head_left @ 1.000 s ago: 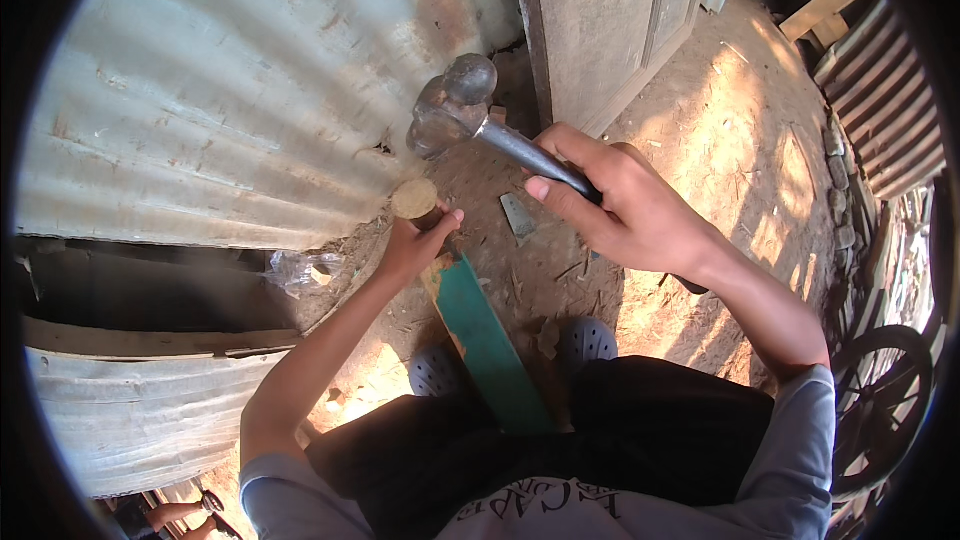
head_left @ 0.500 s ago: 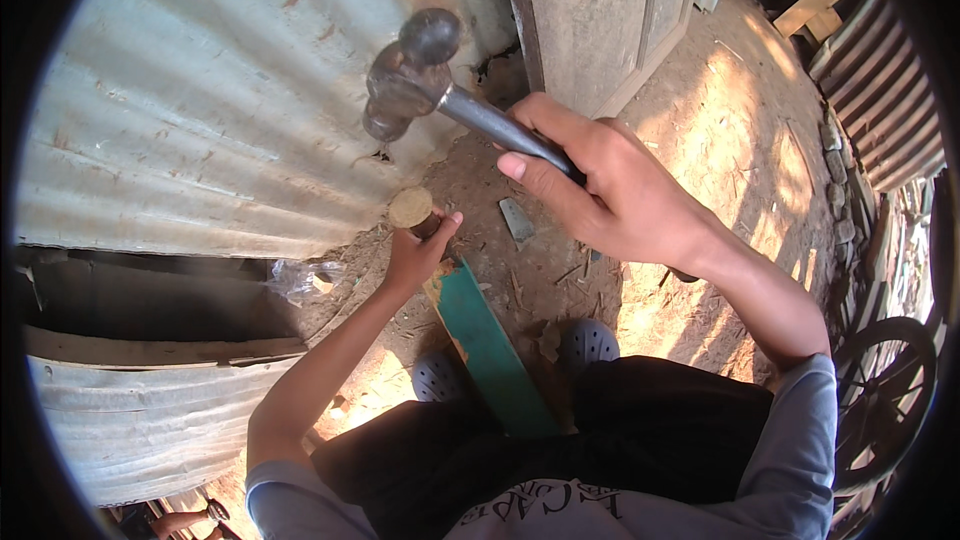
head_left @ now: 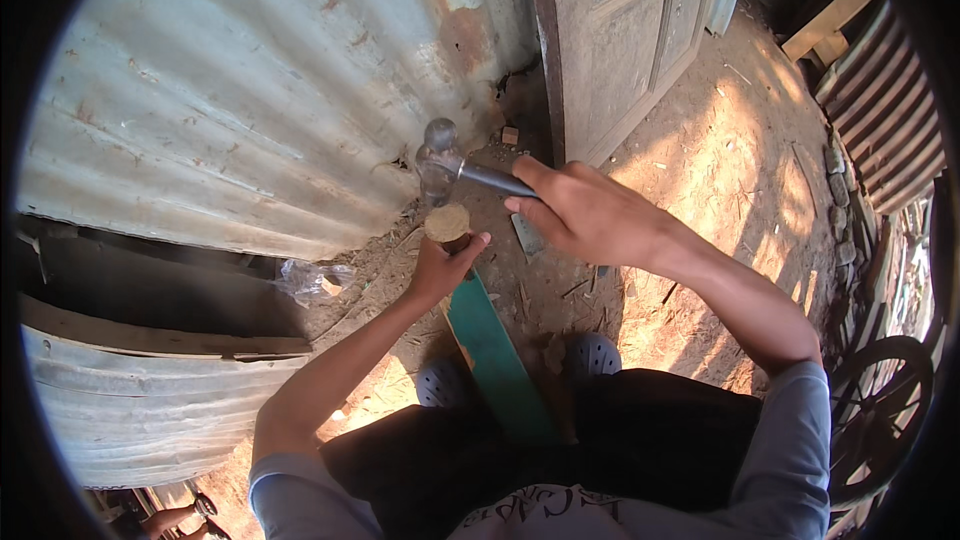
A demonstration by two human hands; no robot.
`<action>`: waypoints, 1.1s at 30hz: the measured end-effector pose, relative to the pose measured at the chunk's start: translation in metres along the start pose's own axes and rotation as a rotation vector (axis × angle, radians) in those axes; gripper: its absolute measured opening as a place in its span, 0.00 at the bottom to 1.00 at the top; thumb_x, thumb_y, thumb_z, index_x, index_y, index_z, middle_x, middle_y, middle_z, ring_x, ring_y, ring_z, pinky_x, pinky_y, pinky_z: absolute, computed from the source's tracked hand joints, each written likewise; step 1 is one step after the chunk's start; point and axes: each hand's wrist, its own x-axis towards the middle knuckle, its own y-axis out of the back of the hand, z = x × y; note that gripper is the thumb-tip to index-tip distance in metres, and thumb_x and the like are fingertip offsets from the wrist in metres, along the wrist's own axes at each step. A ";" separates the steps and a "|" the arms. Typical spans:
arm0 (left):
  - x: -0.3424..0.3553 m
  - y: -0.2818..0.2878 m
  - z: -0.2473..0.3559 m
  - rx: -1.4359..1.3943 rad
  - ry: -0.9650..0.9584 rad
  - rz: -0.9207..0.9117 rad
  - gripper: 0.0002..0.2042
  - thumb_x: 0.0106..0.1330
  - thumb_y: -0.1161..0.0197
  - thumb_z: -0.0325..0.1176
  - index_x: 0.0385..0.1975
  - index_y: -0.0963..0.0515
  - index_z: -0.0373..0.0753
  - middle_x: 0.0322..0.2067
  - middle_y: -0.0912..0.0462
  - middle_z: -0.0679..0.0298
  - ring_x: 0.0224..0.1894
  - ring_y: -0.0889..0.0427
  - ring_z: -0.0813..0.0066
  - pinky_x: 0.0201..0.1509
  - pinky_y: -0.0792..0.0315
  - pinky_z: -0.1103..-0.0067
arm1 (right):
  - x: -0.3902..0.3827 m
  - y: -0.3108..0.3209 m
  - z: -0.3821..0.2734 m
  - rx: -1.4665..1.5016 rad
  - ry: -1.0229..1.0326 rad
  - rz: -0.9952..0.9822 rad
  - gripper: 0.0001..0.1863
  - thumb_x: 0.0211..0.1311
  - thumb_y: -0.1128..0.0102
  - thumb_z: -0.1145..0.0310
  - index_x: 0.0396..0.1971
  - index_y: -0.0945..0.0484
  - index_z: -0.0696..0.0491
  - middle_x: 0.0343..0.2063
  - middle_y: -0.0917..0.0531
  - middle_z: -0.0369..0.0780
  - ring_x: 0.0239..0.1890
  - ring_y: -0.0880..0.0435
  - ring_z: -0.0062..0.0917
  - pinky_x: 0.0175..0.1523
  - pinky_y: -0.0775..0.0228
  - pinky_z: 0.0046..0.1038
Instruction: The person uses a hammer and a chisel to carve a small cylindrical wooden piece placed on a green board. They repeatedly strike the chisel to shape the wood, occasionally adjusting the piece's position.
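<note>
My right hand (head_left: 590,210) is closed round the dark handle of a ball-peen hammer (head_left: 440,165). The hammer's head hangs with its flat face down, just above the round tan top of a short, dark-sided piece (head_left: 447,224). Whether the two touch, I cannot tell. My left hand (head_left: 440,268) grips that piece upright, fingers wrapped about its side; its lower end is hidden, so its kind does not show. Beneath it, the far end of a green board (head_left: 492,350) with a chipped edge begins. The board runs back between my legs.
Corrugated metal sheeting (head_left: 250,90) rises close at the left and front, beside a wooden door (head_left: 630,40). A clear plastic bag (head_left: 308,278) lies at the left. A grey flat piece (head_left: 527,235) rests on the dirt. A dark wheel (head_left: 885,420) stands by my right elbow.
The hammer has come down from high above to close over the round tan top, my right hand lowering with it. The left hand keeps its hold; the whole view has shifted slightly.
</note>
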 end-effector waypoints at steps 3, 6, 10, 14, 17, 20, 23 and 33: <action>-0.001 0.003 0.003 0.005 -0.011 -0.018 0.10 0.60 0.34 0.36 0.24 0.26 0.38 0.21 0.24 0.71 0.25 0.28 0.85 0.32 0.34 0.83 | 0.012 0.038 -0.028 0.055 0.110 0.233 0.11 0.70 0.52 0.65 0.38 0.32 0.59 0.10 0.33 0.39 0.10 0.35 0.23 0.15 0.47 0.29; -0.001 0.009 0.000 0.022 -0.020 -0.009 0.10 0.60 0.34 0.36 0.23 0.26 0.38 0.21 0.24 0.70 0.26 0.28 0.84 0.32 0.34 0.83 | 0.019 0.054 -0.063 0.395 0.158 0.563 0.11 0.71 0.54 0.65 0.36 0.33 0.58 0.12 0.35 0.34 0.10 0.40 0.16 0.14 0.49 0.21; 0.001 0.008 0.001 0.030 -0.020 0.001 0.10 0.60 0.35 0.35 0.23 0.26 0.38 0.21 0.24 0.70 0.26 0.27 0.84 0.32 0.34 0.83 | 0.023 0.025 -0.045 0.523 0.254 0.760 0.10 0.72 0.57 0.64 0.34 0.38 0.55 0.12 0.37 0.30 0.11 0.40 0.12 0.15 0.49 0.16; 0.007 -0.004 -0.012 -0.105 -0.110 0.059 0.11 0.60 0.34 0.33 0.22 0.28 0.37 0.14 0.32 0.75 0.18 0.34 0.89 0.24 0.40 0.84 | -0.010 -0.031 -0.002 -0.028 0.001 0.105 0.11 0.69 0.52 0.66 0.36 0.39 0.58 0.10 0.30 0.41 0.16 0.24 0.25 0.18 0.39 0.29; 0.007 -0.002 -0.010 -0.024 -0.209 0.070 0.10 0.60 0.34 0.33 0.24 0.28 0.37 0.15 0.31 0.74 0.19 0.33 0.88 0.25 0.38 0.84 | -0.005 -0.014 -0.006 -0.028 -0.044 -0.051 0.10 0.68 0.51 0.68 0.35 0.36 0.59 0.10 0.30 0.43 0.15 0.24 0.27 0.20 0.38 0.28; 0.000 0.006 -0.002 0.053 0.028 -0.023 0.10 0.58 0.33 0.34 0.28 0.27 0.38 0.27 0.23 0.70 0.31 0.25 0.83 0.37 0.32 0.80 | 0.002 0.025 -0.031 0.187 -0.054 0.108 0.10 0.69 0.51 0.67 0.33 0.35 0.57 0.12 0.31 0.39 0.12 0.31 0.19 0.17 0.43 0.24; -0.002 0.002 0.002 -0.009 -0.129 0.023 0.10 0.59 0.34 0.33 0.24 0.28 0.37 0.16 0.29 0.73 0.20 0.32 0.87 0.26 0.37 0.83 | 0.014 0.036 -0.036 0.316 0.187 0.496 0.10 0.71 0.53 0.65 0.33 0.35 0.56 0.13 0.34 0.33 0.11 0.37 0.14 0.16 0.46 0.20; -0.001 0.002 -0.002 -0.023 -0.040 -0.040 0.10 0.59 0.34 0.32 0.24 0.28 0.37 0.16 0.28 0.73 0.17 0.31 0.88 0.22 0.37 0.84 | -0.010 -0.018 -0.004 0.097 -0.090 -0.083 0.11 0.68 0.49 0.66 0.38 0.35 0.59 0.16 0.27 0.50 0.17 0.25 0.26 0.20 0.42 0.32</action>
